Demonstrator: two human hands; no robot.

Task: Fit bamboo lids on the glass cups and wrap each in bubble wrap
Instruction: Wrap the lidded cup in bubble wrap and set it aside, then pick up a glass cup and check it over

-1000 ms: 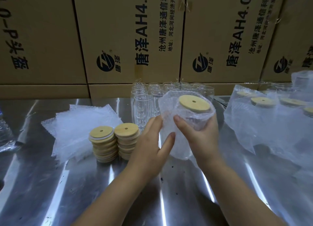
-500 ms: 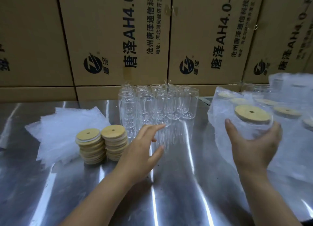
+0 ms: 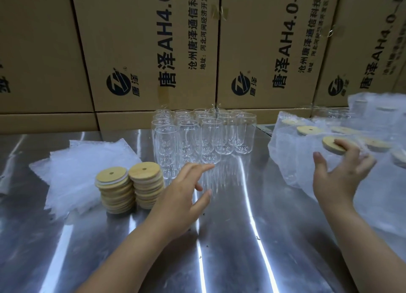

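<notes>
My left hand hovers over the steel tabletop, its fingers loosely stretched out and holding nothing. The tips stop just short of the front row of bare glass cups. Those cups stand upright in a tight cluster at the back middle, close to a wall of printed cardboard boxes.

Just left of my left hand stand two stacks of bamboo lids, touching side by side, each top lid showing a small hole at its centre. Behind and to the left of them lies a pile of bubble wrap sheets.

My right hand is out to the right, fingers splayed wide and thumb well apart. One fingertip lies across the bamboo lid of a wrapped cup. That cup stands at the near left edge of the other finished cups, all lidded and in wrap. The hand is blurred, so I cannot tell whether my palm touches the wrap.
</notes>
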